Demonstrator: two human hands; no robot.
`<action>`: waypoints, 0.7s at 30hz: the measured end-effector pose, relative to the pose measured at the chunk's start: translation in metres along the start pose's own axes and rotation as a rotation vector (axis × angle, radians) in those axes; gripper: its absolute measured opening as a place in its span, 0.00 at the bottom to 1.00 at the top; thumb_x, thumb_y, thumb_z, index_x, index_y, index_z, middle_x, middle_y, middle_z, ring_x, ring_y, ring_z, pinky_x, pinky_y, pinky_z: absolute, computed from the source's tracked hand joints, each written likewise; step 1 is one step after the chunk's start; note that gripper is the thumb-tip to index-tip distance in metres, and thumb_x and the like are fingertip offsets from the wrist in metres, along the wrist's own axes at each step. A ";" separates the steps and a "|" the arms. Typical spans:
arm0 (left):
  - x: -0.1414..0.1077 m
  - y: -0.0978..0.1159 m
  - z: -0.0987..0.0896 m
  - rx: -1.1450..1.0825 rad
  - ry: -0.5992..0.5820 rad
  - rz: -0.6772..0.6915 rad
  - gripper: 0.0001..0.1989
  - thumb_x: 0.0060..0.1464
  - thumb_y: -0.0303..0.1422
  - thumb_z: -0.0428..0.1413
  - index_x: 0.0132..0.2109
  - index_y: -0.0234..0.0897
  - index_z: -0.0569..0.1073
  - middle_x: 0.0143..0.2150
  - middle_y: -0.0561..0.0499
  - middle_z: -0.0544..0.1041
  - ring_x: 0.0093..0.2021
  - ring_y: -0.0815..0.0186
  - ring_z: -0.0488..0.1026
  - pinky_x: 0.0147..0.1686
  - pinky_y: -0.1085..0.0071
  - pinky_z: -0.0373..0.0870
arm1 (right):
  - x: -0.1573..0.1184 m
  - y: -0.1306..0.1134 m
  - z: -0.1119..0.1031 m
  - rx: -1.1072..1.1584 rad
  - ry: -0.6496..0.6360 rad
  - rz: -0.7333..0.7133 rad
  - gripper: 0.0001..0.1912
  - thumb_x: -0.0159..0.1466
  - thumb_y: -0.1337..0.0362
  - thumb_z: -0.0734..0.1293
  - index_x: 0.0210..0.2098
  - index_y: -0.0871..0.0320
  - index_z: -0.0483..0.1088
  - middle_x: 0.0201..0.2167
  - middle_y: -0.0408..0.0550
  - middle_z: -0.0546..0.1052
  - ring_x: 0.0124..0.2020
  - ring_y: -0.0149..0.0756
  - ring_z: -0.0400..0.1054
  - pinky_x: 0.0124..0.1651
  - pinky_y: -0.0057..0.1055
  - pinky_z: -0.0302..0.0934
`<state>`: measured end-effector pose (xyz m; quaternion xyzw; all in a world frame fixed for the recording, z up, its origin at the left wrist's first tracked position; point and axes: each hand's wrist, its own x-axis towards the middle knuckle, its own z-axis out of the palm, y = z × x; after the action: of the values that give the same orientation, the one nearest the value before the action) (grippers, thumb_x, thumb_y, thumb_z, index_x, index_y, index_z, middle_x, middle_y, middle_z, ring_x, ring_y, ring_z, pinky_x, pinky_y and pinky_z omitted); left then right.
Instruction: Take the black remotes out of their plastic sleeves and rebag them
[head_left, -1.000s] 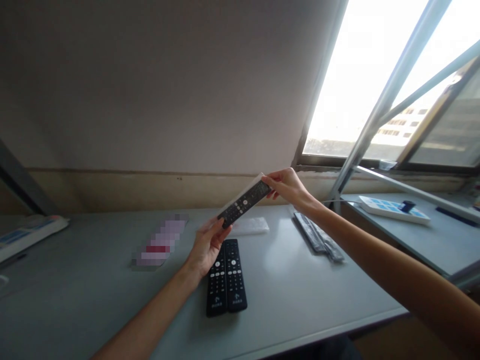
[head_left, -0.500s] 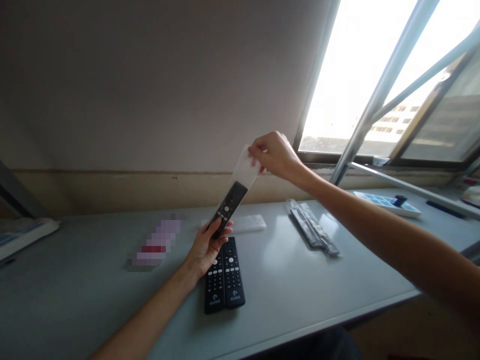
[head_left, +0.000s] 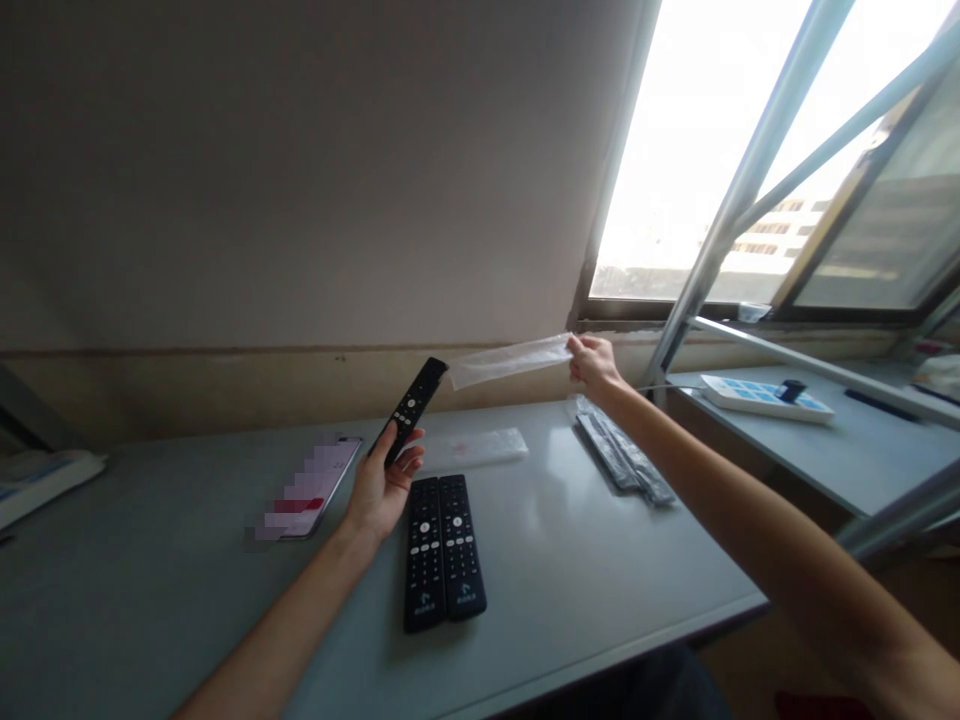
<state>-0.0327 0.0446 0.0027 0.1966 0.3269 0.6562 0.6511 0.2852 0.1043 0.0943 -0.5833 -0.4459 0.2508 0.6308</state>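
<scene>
A bare black remote [head_left: 412, 405] is gripped near its lower end by my left hand [head_left: 386, 485], tilted up above the desk. My right hand [head_left: 592, 362] pinches one end of a clear plastic sleeve [head_left: 514, 361], whose other end hangs just beside the remote's top. Two black remotes lie side by side below my left hand, a left one [head_left: 425, 555] and a right one [head_left: 460, 548]. Behind them a flat clear sleeve [head_left: 476, 449] rests on the desk. Bagged remotes [head_left: 619, 450] lie together under my right forearm.
On the grey desk [head_left: 570, 580], a partly pixelated phone [head_left: 319, 490] lies left of the remotes. A power strip [head_left: 765, 398] sits on another surface at the right, behind metal bars [head_left: 731, 205]. A white object [head_left: 49, 480] is at the far left.
The sleeve has come off the remote in my left hand. My right hand has moved right and down with the sleeve, and my left hand has shifted slightly left.
</scene>
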 end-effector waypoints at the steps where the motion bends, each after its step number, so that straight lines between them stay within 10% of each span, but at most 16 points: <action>1: 0.002 0.000 -0.002 -0.003 -0.003 -0.004 0.05 0.67 0.28 0.56 0.45 0.33 0.77 0.34 0.48 0.85 0.22 0.69 0.79 0.22 0.77 0.76 | -0.013 0.017 0.005 0.024 -0.009 0.038 0.20 0.68 0.55 0.67 0.23 0.52 0.59 0.11 0.31 0.52 0.11 0.26 0.46 0.15 0.26 0.47; 8: 0.006 0.002 -0.011 0.013 -0.023 -0.015 0.09 0.67 0.31 0.56 0.51 0.35 0.77 0.43 0.46 0.86 0.34 0.64 0.85 0.30 0.73 0.80 | -0.088 0.095 0.043 0.191 -0.073 0.103 0.23 0.58 0.41 0.71 0.29 0.53 0.63 0.15 0.34 0.62 0.14 0.27 0.54 0.17 0.27 0.54; 21: 0.022 0.013 -0.016 0.015 0.148 0.161 0.10 0.67 0.30 0.56 0.36 0.32 0.78 0.31 0.48 0.83 0.34 0.68 0.83 0.38 0.75 0.77 | -0.091 0.109 0.035 0.080 -0.227 0.049 0.25 0.59 0.50 0.71 0.49 0.55 0.63 0.18 0.37 0.72 0.17 0.31 0.57 0.20 0.25 0.49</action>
<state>-0.0547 0.0642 -0.0038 0.1783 0.3621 0.7167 0.5687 0.2342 0.0673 -0.0379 -0.5364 -0.4898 0.3481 0.5926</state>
